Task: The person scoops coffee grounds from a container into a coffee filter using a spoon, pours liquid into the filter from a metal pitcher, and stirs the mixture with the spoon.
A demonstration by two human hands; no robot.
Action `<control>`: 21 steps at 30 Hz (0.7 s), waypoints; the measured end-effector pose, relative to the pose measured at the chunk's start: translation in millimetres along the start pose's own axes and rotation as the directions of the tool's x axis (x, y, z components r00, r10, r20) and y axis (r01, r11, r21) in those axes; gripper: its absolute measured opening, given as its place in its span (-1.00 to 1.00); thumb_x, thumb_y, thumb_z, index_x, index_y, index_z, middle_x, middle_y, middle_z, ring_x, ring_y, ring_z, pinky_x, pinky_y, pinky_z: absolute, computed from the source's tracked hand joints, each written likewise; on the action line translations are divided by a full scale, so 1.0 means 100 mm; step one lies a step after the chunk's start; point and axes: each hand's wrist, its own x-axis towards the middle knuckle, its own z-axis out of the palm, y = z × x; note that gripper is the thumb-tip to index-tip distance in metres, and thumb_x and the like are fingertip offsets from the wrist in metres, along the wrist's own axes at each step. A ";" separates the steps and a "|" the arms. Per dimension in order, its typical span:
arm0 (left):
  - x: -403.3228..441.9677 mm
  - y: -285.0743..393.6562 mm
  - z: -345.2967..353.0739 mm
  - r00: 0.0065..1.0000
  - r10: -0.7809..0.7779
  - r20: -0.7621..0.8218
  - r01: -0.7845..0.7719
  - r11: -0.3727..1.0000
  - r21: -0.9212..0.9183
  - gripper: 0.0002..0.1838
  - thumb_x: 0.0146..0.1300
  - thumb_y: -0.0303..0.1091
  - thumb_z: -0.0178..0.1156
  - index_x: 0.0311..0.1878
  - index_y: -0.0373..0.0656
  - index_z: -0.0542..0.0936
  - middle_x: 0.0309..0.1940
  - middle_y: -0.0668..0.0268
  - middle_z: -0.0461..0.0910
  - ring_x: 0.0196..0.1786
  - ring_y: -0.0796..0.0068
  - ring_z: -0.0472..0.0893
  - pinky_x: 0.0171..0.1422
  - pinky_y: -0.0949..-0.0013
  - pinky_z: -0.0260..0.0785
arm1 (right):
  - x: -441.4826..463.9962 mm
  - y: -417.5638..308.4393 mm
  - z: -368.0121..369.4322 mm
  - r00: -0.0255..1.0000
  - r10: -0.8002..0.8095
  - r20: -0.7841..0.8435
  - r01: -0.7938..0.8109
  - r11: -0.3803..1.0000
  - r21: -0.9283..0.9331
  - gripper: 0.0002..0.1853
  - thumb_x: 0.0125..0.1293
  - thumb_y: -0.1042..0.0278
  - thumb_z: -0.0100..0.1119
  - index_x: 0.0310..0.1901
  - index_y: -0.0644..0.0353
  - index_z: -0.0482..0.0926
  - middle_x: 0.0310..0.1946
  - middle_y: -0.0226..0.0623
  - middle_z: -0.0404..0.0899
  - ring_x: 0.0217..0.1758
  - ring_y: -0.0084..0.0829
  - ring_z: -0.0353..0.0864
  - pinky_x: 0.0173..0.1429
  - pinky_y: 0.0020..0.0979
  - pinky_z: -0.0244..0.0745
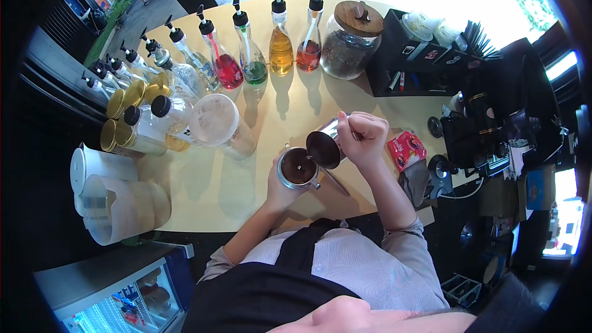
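My left hand (283,192) is wrapped round a round vessel with a metal clasp rim (282,176), which stands low over the wooden table. Dark brown liquid shows inside it. In my right hand (364,137) is a shiny metal pitcher (325,148), gripped from its right side. The pitcher is tilted left, its lip over the vessel's mouth, and its inside looks dark. Whether a stream runs between them I cannot tell clearly. A thin metal utensil (337,184) lies just right of the vessel, partly hidden.
Pump bottles of syrup (228,71) curve along the table's far edge, beside a wooden-lidded glass jar (351,43). A tall lidded tub (216,120) and plastic jugs (123,209) stand left. Right are a red packet (407,150), a grey cloth (414,184) and a black organizer (394,55).
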 end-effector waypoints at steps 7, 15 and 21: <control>0.00 -0.03 0.00 1.000 -0.019 0.012 0.019 1.000 0.002 -0.02 -0.26 -0.25 0.69 0.25 -0.24 0.34 0.12 0.11 0.52 0.15 0.22 0.59 0.26 0.23 0.44 | 0.03 -0.02 0.07 1.000 -0.014 -0.005 0.014 1.000 0.020 -0.54 0.20 0.66 0.20 -0.74 0.29 0.17 -0.80 -0.33 0.06 -0.77 -0.49 0.04 -0.59 -0.39 -0.04; 0.00 -0.02 0.02 0.999 -0.034 -0.006 0.033 0.998 -0.061 -0.05 -0.27 -0.27 0.69 0.23 -0.24 0.38 0.10 0.11 0.53 0.13 0.22 0.60 0.25 0.24 0.44 | 0.07 -0.02 0.11 0.999 -0.038 0.004 0.038 0.999 0.009 -0.55 0.13 0.62 0.26 -0.78 0.23 0.22 -0.83 -0.31 0.09 -0.82 -0.42 0.12 -0.63 -0.38 0.01; 0.00 -0.03 0.01 0.999 -0.040 -0.005 0.040 0.999 -0.028 -0.03 -0.30 -0.29 0.69 0.24 -0.25 0.38 0.11 0.11 0.53 0.14 0.20 0.60 0.25 0.23 0.44 | 0.09 -0.05 0.14 0.998 -0.060 0.013 0.059 0.998 0.035 -0.54 0.13 0.62 0.26 -0.78 0.21 0.22 -0.83 -0.33 0.08 -0.81 -0.43 0.12 -0.63 -0.38 0.00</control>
